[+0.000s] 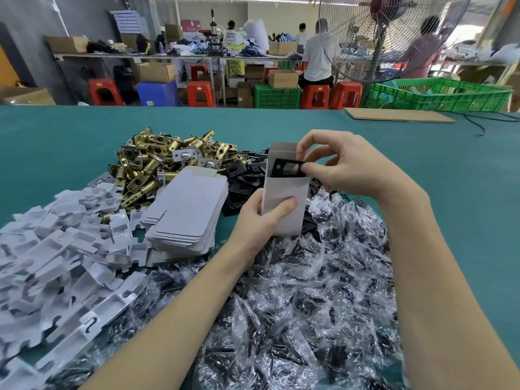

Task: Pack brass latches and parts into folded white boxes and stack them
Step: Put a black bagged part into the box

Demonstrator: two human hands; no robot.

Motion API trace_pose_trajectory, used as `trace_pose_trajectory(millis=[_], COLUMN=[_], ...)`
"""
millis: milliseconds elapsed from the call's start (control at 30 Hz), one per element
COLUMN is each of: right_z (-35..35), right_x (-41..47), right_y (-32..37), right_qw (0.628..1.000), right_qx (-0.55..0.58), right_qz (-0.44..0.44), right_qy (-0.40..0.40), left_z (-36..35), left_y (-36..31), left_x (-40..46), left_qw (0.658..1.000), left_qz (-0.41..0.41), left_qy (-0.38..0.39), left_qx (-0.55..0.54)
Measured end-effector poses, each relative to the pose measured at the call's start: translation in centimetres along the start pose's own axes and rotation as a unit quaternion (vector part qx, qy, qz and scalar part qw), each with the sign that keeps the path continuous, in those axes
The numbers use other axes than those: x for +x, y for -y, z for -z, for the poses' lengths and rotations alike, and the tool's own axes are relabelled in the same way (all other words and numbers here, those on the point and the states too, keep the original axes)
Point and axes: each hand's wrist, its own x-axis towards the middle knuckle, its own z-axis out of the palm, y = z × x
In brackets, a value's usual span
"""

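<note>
An open white box (287, 190) stands upright over the table's middle, and my left hand (260, 218) grips its lower part. My right hand (340, 164) pinches a black metal plate (285, 168) that sits partly inside the box's open top. Brass latches (160, 161) lie heaped at the back left. A stack of flat unfolded white boxes (188, 209) rests in front of the heap.
White plastic inserts (56, 263) cover the left of the green table (464, 175). Clear bags of black parts (309, 305) fill the near middle and right, and loose black plates (242, 181) lie behind the box. A cardboard sheet (396, 115) and a large fan (391, 35) stand at the far right. People work beyond.
</note>
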Motion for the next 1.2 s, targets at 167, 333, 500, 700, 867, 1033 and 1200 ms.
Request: trace_pose_trajectory(millis=[167, 333, 500, 700, 867, 1033, 1200], right_z=[0.1, 0.4, 0.8, 1.7, 2.5, 2.6, -0.1], right_x=[0.0, -0.1, -0.2, -0.8, -1.4, -1.5, 0.2], right_y=[0.9, 1.9, 2.6, 3.5, 4.4, 4.6, 3.2], right_qw=[1.000, 0.998, 0.994, 0.993, 0.996, 0.996, 0.989], right_qx=[0.001, -0.043, -0.050, -0.008, 0.011, 0.000, 0.009], right_qz=[0.021, 0.047, 0.076, 0.093, 0.086, 0.083, 0.059], right_qy=[-0.003, -0.004, -0.066, -0.066, -0.035, -0.028, -0.132], left_z=[0.2, 0.2, 0.1, 0.0, 0.0, -0.1, 0.1], left_y=[0.2, 0.2, 0.3, 0.0, -0.3, -0.3, 0.2], left_x=[0.1, 0.0, 0.0, -0.2, -0.3, -0.3, -0.3], left_qw=[1.000, 0.998, 0.994, 0.982, 0.972, 0.971, 0.991], left_qz=[-0.017, -0.054, -0.112, -0.183, -0.222, -0.225, -0.131], left_qy=[-0.011, 0.013, 0.002, -0.036, -0.058, -0.062, -0.032], left_qx=[-0.010, -0.003, -0.016, 0.021, 0.047, 0.055, 0.023])
